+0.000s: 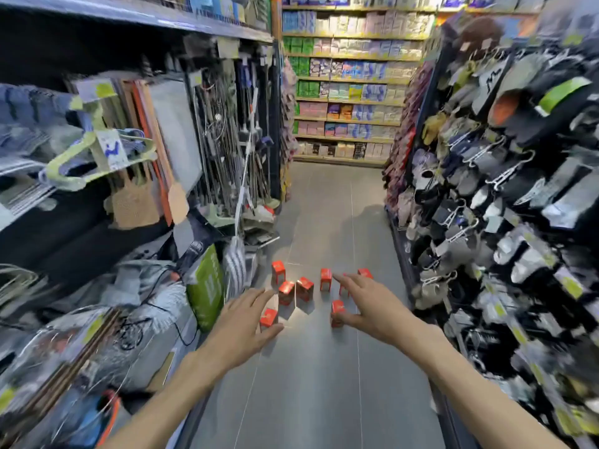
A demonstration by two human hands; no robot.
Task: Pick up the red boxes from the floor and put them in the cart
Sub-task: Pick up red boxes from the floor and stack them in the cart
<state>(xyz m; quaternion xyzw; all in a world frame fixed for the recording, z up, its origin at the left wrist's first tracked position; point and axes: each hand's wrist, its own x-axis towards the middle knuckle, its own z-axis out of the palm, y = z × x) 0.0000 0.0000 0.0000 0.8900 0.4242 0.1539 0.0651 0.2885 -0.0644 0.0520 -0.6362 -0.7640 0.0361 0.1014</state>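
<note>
Left hand [241, 322] and right hand [369, 303] spread wide, empty, above red boxes [304, 288] on floor [317, 384]

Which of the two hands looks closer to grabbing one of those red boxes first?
Probably the left hand: its fingers and thumb already bracket the nearest red box. The right hand hovers open, its thumb beside another box.

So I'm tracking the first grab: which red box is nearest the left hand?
The nearest red box, by the left hand's fingertips; the other boxes stand farther up the aisle.
</note>
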